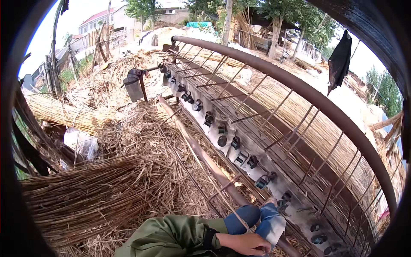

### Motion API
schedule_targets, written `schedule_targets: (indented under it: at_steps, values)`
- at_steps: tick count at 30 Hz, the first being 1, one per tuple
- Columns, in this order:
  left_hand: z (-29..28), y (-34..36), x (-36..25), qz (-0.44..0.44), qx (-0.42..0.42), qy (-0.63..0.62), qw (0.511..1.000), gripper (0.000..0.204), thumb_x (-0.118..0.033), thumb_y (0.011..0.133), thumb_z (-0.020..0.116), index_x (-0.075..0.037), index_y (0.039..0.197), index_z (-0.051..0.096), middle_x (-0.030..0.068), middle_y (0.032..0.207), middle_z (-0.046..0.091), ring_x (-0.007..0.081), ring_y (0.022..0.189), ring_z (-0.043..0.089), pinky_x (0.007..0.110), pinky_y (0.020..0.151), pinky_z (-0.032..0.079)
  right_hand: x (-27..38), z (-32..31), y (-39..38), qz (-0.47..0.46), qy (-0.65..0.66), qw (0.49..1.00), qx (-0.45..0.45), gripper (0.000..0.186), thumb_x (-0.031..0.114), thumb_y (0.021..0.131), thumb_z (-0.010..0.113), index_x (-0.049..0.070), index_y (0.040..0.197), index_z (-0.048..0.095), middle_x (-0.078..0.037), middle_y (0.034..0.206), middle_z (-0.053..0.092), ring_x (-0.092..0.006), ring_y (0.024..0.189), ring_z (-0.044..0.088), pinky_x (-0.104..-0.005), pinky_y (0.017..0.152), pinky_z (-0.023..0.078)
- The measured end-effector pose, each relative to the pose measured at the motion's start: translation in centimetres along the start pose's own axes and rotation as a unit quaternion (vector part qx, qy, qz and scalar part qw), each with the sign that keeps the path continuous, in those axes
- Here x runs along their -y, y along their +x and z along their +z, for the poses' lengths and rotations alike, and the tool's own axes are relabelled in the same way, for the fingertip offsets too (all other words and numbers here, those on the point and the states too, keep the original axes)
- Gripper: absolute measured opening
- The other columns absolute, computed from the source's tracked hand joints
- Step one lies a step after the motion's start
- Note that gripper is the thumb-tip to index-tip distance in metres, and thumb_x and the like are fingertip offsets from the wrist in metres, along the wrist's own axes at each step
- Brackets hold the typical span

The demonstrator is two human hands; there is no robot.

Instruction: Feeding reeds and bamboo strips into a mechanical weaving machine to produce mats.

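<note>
My left hand (pixel 246 243), below a green sleeve (pixel 171 235) with a dark wristband, is low in the view with its fingers curled in. A thin reed stalk (pixel 233 212) crosses in front of blue denim (pixel 248 215) and runs into this hand. Beyond more blue cloth (pixel 272 223), a small skin-coloured tip (pixel 270 200) shows beside dark thread spools (pixel 282 201); I cannot tell whether it is my right hand. Several such spools hang in pairs along a pale, dusty beam (pixel 231 135) of the frame.
A curved rusty pipe (pixel 299 92) with thin rods arches over a long reed mat (pixel 334 158). A wooden pole (pixel 192 145) lies along the near side. Bundled reeds (pixel 81 192) and loose straw (pixel 141 132) cover the left. A dark cloth (pixel 340 60) hangs at right.
</note>
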State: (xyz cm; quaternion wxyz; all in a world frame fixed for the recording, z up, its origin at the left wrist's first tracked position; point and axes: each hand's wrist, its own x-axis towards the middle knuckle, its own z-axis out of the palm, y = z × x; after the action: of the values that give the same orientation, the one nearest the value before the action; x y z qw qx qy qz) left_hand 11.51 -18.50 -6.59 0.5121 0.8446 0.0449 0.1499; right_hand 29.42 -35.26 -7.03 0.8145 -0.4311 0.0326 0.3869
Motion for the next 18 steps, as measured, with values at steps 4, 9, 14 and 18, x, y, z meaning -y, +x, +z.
schedule_targets:
  at_steps: [4, 9, 14, 18]
  values:
    - [0.2, -0.8, 0.5, 0.015, -0.031, -0.052, 0.998, 0.026, -0.026, 0.089, 0.049, -0.005, 0.101, 0.058, 0.0109, 0.09, 0.06, 0.0252, 0.079, 0.057, 0.035, 0.071, 0.045, -0.3, 0.9, 0.8, -0.04, -0.05, 0.998, 0.016, 0.031, 0.035, 0.095, 0.035, 0.011, 0.077, 0.04, 0.002, 0.056, 0.032, -0.0093, 0.046, 0.022, -0.0249, 0.044, 0.024]
    - [-0.1, -2.0, 2.1, 0.013, -0.071, -0.038, 0.997, 0.027, -0.026, 0.091, 0.047, -0.003, 0.102, 0.057, 0.0118, 0.089, 0.061, 0.0242, 0.079, 0.059, 0.034, 0.068, 0.046, -0.5, 3.3, 0.9, -0.052, -0.05, 0.997, 0.006, 0.032, 0.034, 0.095, 0.035, 0.013, 0.071, 0.035, 0.003, 0.054, 0.026, -0.0091, 0.044, 0.02, -0.0243, 0.043, 0.024]
    - [-0.6, -2.5, 3.6, -0.024, -0.075, -0.083, 0.993, 0.024, -0.023, 0.089, 0.049, -0.003, 0.1, 0.054, 0.0096, 0.083, 0.06, 0.0195, 0.071, 0.056, 0.032, 0.065, 0.043, -0.6, 4.7, 1.2, -0.059, -0.03, 0.995, 0.077, 0.033, 0.03, 0.095, 0.035, 0.012, 0.068, 0.033, 0.004, 0.051, 0.024, -0.0078, 0.044, 0.018, -0.0218, 0.043, 0.022]
    - [0.0, -2.5, 5.0, -0.066, -0.067, -0.187, 0.978, 0.02, -0.02, 0.086, 0.052, -0.002, 0.097, 0.053, 0.01, 0.087, 0.061, 0.023, 0.081, 0.06, 0.034, 0.072, 0.044, -0.8, 4.8, 1.8, -0.029, -0.007, 0.996, 0.085, 0.034, 0.031, 0.095, 0.036, 0.012, 0.067, 0.031, 0.004, 0.051, 0.023, -0.0074, 0.044, 0.017, -0.0215, 0.042, 0.021]
